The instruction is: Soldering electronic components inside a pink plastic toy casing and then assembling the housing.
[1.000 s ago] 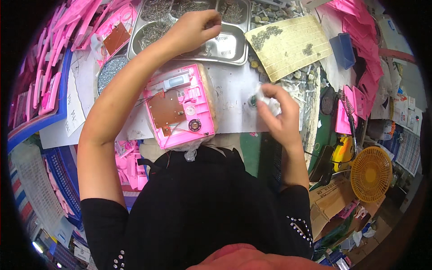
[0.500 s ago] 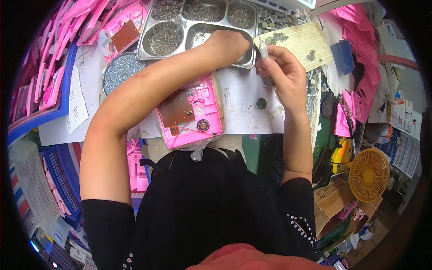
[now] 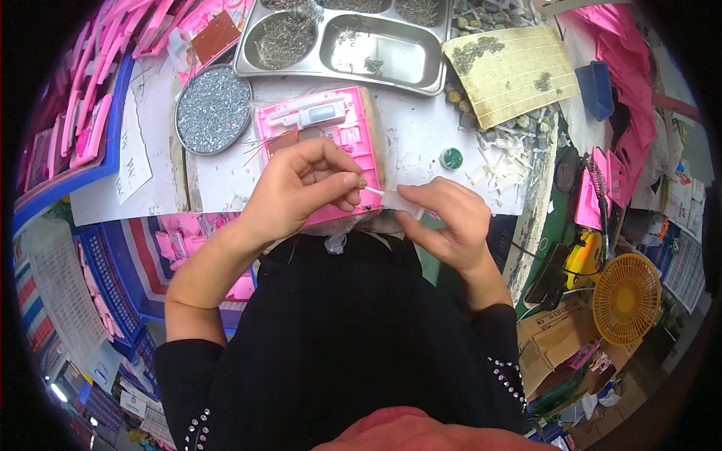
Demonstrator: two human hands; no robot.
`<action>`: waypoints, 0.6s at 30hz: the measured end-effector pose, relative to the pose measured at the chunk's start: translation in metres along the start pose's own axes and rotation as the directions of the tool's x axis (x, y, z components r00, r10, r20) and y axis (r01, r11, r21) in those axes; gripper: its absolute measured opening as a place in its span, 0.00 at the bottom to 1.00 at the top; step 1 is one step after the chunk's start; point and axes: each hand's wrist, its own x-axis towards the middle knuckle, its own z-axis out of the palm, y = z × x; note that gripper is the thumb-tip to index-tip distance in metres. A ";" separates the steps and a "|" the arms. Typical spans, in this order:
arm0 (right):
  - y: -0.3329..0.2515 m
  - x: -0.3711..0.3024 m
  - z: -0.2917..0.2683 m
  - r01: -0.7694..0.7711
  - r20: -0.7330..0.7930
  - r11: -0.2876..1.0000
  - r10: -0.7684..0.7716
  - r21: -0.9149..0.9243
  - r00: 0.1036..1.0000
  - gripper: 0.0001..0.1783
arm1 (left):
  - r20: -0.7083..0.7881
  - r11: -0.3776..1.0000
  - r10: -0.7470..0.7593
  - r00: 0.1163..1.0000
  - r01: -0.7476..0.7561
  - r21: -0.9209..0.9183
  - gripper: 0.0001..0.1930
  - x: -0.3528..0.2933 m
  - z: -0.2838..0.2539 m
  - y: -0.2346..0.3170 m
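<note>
My left hand (image 3: 310, 180) is closed in a pinch over the pink plastic housing (image 3: 367, 150), with a tiny piece at the fingertips too small to name. Facing it, my right hand (image 3: 450, 218) grips a small translucent white plastic part (image 3: 395, 201) between thumb and forefinger. A thin white stem on that part points at the left fingertips. The housing lies face down with its inside showing: a grey-white module (image 3: 320, 114) is near its far edge, and a brown board is partly hidden behind my left hand.
Beyond the housing stands a divided metal tray (image 3: 410, 56) of small metal parts. A round dish of screws (image 3: 213, 109) is to its left. At right lie a yellowish card (image 3: 515, 71), scattered white pieces (image 3: 504, 167), a green-topped round item (image 3: 451, 158) and a blue bin (image 3: 596, 90).
My left hand has come back from the tray to the housing. My right hand, still gripping the white part, has moved down and left to meet it. The whole view has shifted slightly.
</note>
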 end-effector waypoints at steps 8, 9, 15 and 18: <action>-0.006 0.014 0.011 0.207 0.121 0.978 -0.205 -0.007 0.971 0.22 | -0.072 0.990 -0.002 0.997 -0.008 -0.138 0.04 -0.020 -0.008 -0.033; -0.008 0.017 0.013 0.239 0.138 0.971 -0.235 -0.014 0.962 0.22 | -0.088 0.992 -0.022 0.996 0.011 -0.125 0.04 -0.022 -0.009 -0.034; -0.007 0.018 0.013 0.226 0.197 0.974 -0.227 0.030 0.954 0.23 | 0.023 0.988 -0.024 0.999 0.028 -0.150 0.04 -0.024 -0.004 -0.033; 0.033 -0.014 0.003 -0.060 0.192 0.975 0.018 0.214 0.981 0.23 | 0.057 0.956 0.082 0.995 -0.094 0.279 0.06 -0.019 -0.007 -0.010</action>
